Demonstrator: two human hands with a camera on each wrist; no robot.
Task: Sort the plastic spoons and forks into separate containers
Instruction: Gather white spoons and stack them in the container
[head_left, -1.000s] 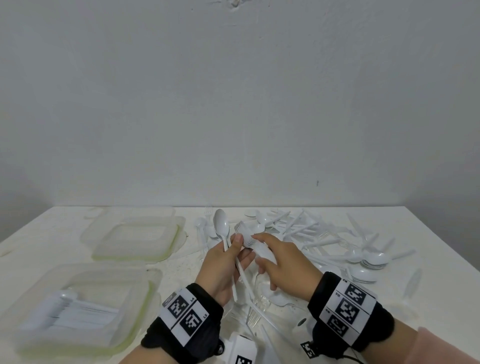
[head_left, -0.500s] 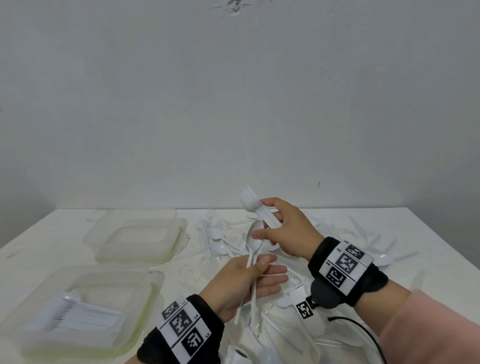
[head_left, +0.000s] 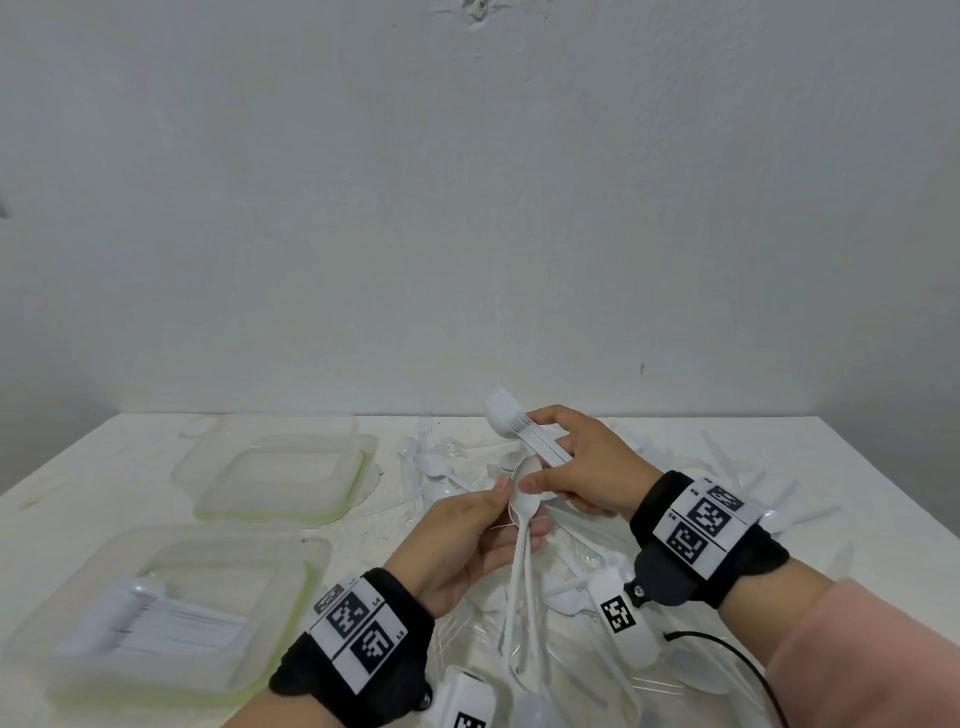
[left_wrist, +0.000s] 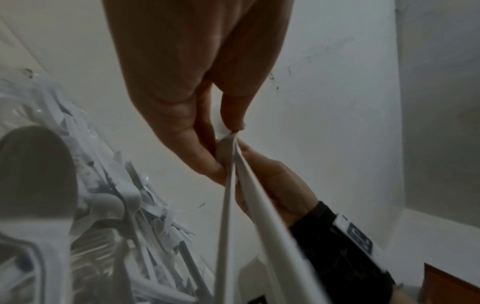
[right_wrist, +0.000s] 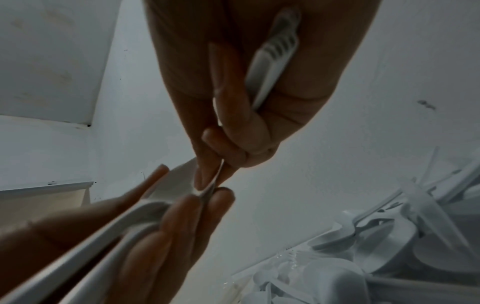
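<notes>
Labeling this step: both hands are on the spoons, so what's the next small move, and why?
Probably the right hand lets go of the spoon bowl, leaving the spoons to the left hand. The right thumb and finger pinch the bowl while that hand also holds a fork stack; the left grip already holds the spoon handles. Which container takes spoons is unclear.

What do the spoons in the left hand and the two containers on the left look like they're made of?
Spoons: thin white plastic, smooth with a slight sheen on the bowls; long slim handles. Near container and far container: translucent, frosted-looking plastic with a faint yellow-green tint at the rims; the white cutlery in the near one shows through its wall.
</notes>
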